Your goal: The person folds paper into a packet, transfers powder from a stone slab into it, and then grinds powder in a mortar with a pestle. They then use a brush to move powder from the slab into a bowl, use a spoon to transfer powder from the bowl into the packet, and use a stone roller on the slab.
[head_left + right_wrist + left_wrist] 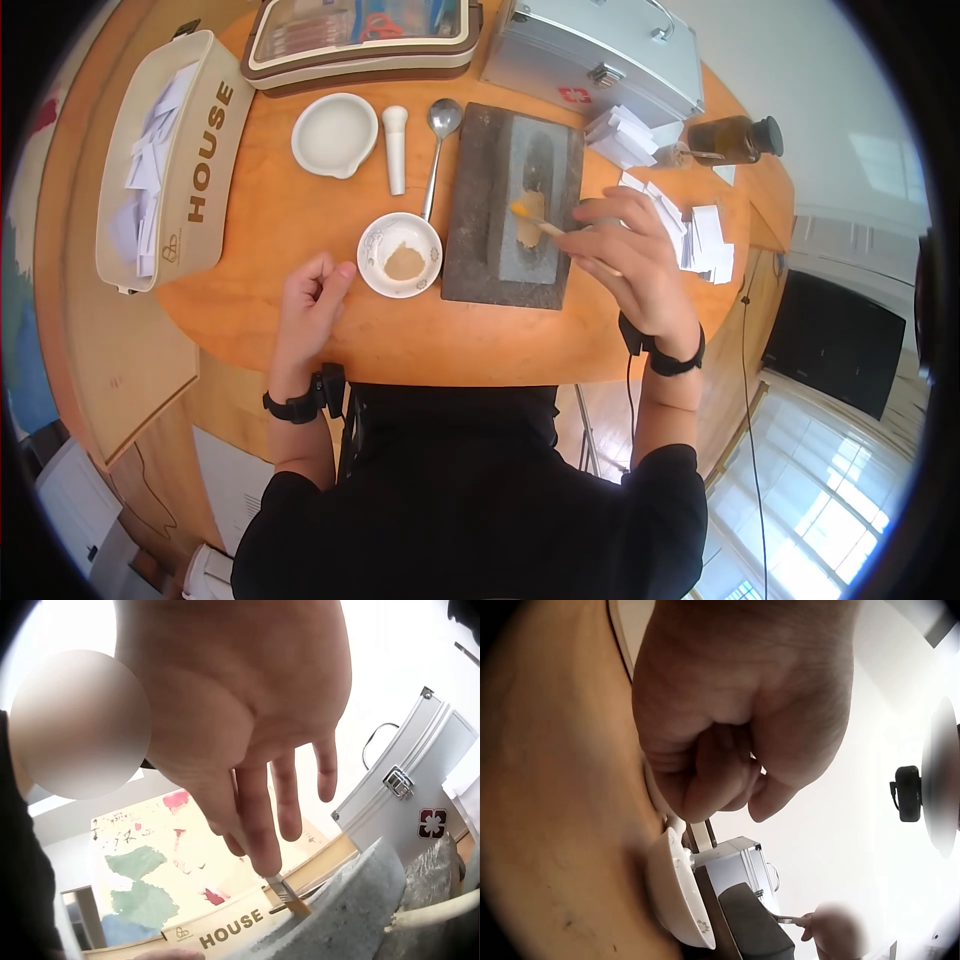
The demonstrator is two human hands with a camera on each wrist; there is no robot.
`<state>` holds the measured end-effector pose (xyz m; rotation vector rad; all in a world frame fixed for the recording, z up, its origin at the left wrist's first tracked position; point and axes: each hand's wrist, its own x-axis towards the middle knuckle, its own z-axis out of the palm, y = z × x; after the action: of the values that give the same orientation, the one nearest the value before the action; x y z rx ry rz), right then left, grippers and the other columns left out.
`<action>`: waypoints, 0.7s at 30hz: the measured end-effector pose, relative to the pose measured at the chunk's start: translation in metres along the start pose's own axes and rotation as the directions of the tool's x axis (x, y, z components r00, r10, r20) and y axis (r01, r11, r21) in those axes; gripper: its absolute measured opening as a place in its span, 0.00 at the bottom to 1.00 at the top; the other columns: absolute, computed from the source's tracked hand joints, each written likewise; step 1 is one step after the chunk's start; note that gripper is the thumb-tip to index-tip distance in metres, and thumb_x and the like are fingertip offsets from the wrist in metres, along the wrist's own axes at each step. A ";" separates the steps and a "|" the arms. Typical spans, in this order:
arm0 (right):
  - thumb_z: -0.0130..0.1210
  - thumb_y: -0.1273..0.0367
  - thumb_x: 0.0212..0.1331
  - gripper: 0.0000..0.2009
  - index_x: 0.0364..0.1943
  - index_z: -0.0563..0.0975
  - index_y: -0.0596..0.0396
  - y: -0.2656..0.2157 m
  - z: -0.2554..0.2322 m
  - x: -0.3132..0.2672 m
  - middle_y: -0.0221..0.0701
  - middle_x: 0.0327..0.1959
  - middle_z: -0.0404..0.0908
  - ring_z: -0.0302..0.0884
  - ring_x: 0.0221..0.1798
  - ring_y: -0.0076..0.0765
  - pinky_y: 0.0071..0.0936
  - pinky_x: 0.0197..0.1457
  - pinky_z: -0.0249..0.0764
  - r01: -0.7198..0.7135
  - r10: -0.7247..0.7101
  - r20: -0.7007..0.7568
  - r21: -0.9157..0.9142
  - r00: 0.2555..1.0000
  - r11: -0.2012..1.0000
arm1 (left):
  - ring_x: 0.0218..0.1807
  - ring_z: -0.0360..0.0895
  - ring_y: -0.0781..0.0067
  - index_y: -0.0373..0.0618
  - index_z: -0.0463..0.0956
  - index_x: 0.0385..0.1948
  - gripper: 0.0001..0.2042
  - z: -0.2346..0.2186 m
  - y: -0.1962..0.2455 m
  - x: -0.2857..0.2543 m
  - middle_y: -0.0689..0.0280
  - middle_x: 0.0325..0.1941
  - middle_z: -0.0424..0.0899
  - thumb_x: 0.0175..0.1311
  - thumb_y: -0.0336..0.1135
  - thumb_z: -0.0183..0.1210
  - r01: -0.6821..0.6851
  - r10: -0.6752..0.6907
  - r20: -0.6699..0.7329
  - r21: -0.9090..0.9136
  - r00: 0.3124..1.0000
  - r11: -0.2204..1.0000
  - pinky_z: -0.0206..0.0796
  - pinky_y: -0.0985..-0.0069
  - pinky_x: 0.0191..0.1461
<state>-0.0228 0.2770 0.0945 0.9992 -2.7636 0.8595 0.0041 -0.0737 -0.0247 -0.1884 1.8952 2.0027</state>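
Observation:
My right hand [630, 255] pinches a small flat brush [547, 227] with yellowish bristles and a pale handle. Its bristles meet the tan powder [528, 236] lying in the hollow of a grey stone trough [541, 263]; in the right wrist view a metal ferrule shows on the brush [291, 898]. Beneath the trough is a dark stone slab [470, 230]. My left hand [312, 305], fingers curled and holding nothing, is beside a small white bowl [372, 270] containing tan powder [404, 262].
Behind the bowl lie a metal spoon [433, 165], a white pestle [396, 150] and a white mortar [335, 135]. A bin of folded papers marked HOUSE [205, 180] stands left. A silver case [600, 60], paper slips [707, 240] and a brown bottle [725, 141] are at right.

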 end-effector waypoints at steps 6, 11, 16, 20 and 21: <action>0.59 0.75 0.55 0.09 0.41 0.81 0.56 0.015 0.009 0.013 0.33 0.30 0.79 0.74 0.43 0.43 0.40 0.55 0.67 -0.171 0.156 -0.205 -0.056 0.966 0.984 | 0.18 0.50 0.93 0.51 0.56 0.18 0.21 -0.001 -0.005 0.000 0.81 0.17 0.56 0.72 0.36 0.57 0.029 -0.029 0.027 0.010 0.999 1.000 0.41 0.85 0.19; 0.60 0.76 0.56 0.08 0.41 0.81 0.56 0.012 0.014 0.006 0.33 0.31 0.80 0.75 0.42 0.42 0.40 0.55 0.66 -0.129 0.118 -0.140 -0.069 0.983 0.989 | 0.18 0.51 0.92 0.51 0.57 0.17 0.21 0.000 -0.003 -0.003 0.81 0.16 0.56 0.72 0.37 0.57 -0.005 0.004 0.032 0.059 0.999 0.998 0.43 0.84 0.20; 0.60 0.76 0.55 0.09 0.41 0.81 0.56 0.015 0.017 0.010 0.33 0.31 0.80 0.75 0.42 0.42 0.39 0.57 0.67 -0.209 0.187 -0.242 -0.069 0.952 0.976 | 0.18 0.51 0.92 0.50 0.58 0.17 0.21 0.000 -0.006 -0.004 0.81 0.16 0.56 0.73 0.39 0.55 0.040 -0.042 0.037 0.048 0.998 0.998 0.42 0.84 0.19; 0.58 0.75 0.57 0.08 0.41 0.82 0.56 0.015 0.013 -0.001 0.31 0.31 0.80 0.75 0.40 0.39 0.35 0.51 0.67 -0.149 0.147 -0.208 0.010 0.967 0.989 | 0.17 0.49 0.91 0.51 0.59 0.18 0.20 -0.002 -0.003 -0.003 0.81 0.16 0.55 0.75 0.40 0.52 0.009 -0.014 0.056 0.079 0.998 0.997 0.41 0.84 0.19; 0.57 0.74 0.59 0.07 0.41 0.82 0.57 0.021 0.009 -0.007 0.30 0.30 0.80 0.75 0.38 0.37 0.33 0.49 0.68 -0.163 0.179 -0.242 0.084 0.954 0.983 | 0.17 0.49 0.91 0.50 0.59 0.18 0.20 -0.002 -0.003 -0.003 0.81 0.16 0.55 0.75 0.40 0.51 0.034 -0.036 0.049 0.035 0.998 0.999 0.41 0.84 0.18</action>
<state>-0.0290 0.2895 0.0747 0.6154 -2.6484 1.0237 0.0078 -0.0766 -0.0261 -0.1604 1.8813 1.9325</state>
